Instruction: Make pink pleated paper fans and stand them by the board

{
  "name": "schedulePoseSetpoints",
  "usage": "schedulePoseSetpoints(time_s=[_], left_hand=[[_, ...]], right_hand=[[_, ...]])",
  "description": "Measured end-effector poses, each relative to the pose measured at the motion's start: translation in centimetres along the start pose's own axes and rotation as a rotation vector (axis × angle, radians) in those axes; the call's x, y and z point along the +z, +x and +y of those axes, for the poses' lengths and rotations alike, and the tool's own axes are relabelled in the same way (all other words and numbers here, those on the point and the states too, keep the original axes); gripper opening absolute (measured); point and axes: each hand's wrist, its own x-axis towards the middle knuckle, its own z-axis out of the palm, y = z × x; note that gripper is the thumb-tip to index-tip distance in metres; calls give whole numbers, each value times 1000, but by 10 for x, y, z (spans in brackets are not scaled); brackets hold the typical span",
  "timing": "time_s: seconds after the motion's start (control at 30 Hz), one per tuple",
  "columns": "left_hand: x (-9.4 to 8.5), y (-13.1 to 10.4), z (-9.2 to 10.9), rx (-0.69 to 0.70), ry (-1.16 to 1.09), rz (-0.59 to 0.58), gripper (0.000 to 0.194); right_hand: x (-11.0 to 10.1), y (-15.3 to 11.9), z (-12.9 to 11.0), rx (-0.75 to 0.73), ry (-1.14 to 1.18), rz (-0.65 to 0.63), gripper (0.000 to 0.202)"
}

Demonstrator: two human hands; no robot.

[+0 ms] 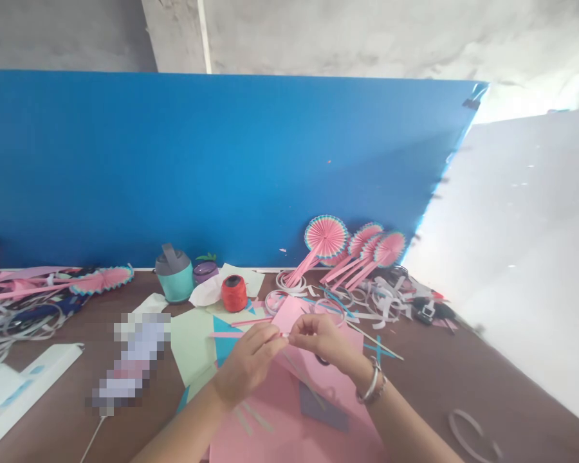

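Here, the left hand [251, 355] and right hand [327, 341] apparently pinch a pink strip [224, 334], which should crease easily; its end suits light fingertips.

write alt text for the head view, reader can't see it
Two bare hands, left and right, pinch a small pink piece between their fingers above pink paper sheets on a brown table. Behind them, round pink pleated fans lean against a blue panel.

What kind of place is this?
It looks like a craft table in a workshop, maybe. There are pink folded paper fans, a red spool of thread and colored paper sheets spread around.
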Motion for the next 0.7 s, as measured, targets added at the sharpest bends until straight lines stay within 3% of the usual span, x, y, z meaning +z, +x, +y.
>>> schedulePoseSetpoints(time_s=[0.17, 0.7], left_hand=[[0, 1, -1, -3, 6, 2, 32], [2, -2, -1, -30, -61, -9, 31]], right_hand=[[3, 0, -3, 88, -43, 50, 27], [-3, 0, 0, 203, 27, -40, 18]])
